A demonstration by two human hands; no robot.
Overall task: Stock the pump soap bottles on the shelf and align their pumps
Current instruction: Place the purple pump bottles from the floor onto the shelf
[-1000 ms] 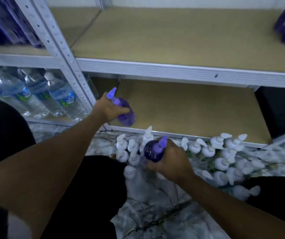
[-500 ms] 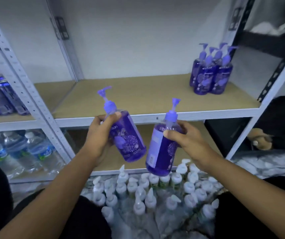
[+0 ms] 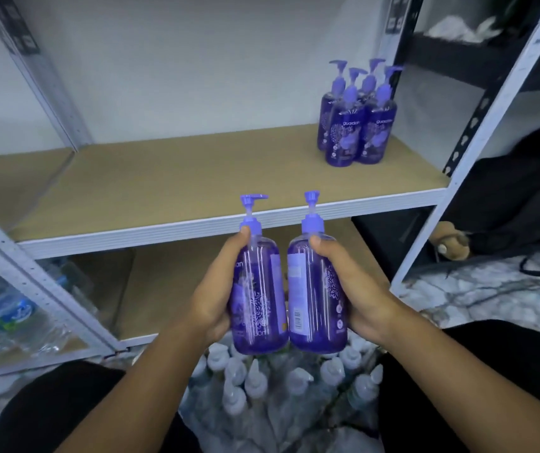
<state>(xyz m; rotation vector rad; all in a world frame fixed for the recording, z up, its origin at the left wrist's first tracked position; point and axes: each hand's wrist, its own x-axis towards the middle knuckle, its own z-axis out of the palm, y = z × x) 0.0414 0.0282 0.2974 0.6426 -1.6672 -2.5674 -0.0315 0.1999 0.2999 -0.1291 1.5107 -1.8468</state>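
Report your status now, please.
Left hand grips left bottle, right hand grips right bottle. Both upright, side by side, before the shelf. Nothing seen blocking.

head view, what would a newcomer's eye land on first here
Two purple pump bottles held upright side by side at centre: the left bottle in the left hand, the right bottle in the right hand. Next, four matching bottles clustered at the back right of the tan shelf. Below the hands, white-pumped bottles crowd the floor.

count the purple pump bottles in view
6. A cluster of four stands at the right end of the shelf; the left hand holds one bottle, the right hand another bottle. Others may hide behind the cluster.
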